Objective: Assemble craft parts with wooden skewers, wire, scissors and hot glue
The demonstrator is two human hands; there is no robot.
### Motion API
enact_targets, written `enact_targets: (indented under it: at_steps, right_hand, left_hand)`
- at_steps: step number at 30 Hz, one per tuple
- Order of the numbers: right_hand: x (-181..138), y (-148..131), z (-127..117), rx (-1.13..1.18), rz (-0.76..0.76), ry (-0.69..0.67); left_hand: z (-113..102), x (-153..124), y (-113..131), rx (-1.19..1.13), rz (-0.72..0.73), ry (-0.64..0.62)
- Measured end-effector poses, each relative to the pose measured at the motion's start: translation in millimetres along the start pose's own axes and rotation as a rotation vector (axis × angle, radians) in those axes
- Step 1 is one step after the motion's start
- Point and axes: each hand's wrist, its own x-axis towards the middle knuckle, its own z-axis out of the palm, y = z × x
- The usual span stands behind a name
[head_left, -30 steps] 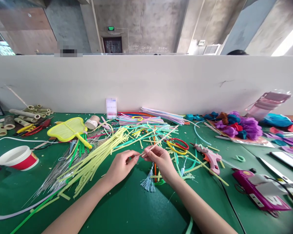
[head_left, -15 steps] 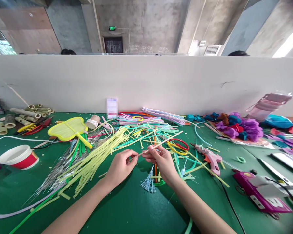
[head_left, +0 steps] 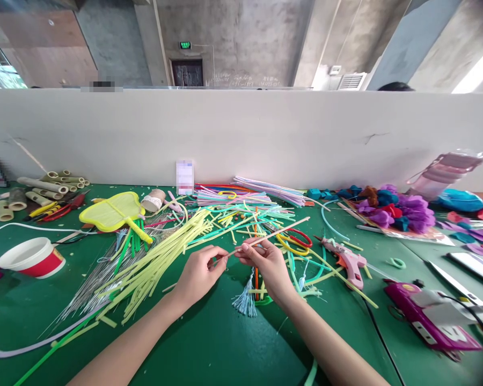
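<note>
Both hands meet over the green table (head_left: 209, 343). My right hand (head_left: 265, 265) pinches a thin pale pink stick (head_left: 284, 230) that slants up to the right. My left hand (head_left: 199, 273) is closed in a pinch at the stick's lower left end, holding something small that I cannot make out. A light blue tassel (head_left: 245, 300) hangs just below my right hand. Behind the hands lies a tangle of coloured plastic strips (head_left: 233, 214).
A bundle of pale yellow strips (head_left: 156, 257) and thin wires lies to the left, with a yellow fan (head_left: 110, 212), bamboo tubes (head_left: 48, 185) and a red-and-white cup (head_left: 32, 257). On the right are red-handled scissors (head_left: 295, 238), a pink glue gun (head_left: 346, 260), purple paper flowers (head_left: 398, 209) and a magenta tool (head_left: 430, 316).
The stick's far end has swung a little lower and to the right. Both hands stay pinched at its near end, almost in place.
</note>
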Motion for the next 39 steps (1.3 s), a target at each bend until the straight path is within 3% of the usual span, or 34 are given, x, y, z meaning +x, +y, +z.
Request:
enact_targets:
  at_steps: [39]
  right_hand:
    - [0.6, 2.8, -0.7, -0.033, -0.013, -0.036]
  left_hand:
    - [0.5, 1.0, -3.5, 0.052, 0.060, 0.028]
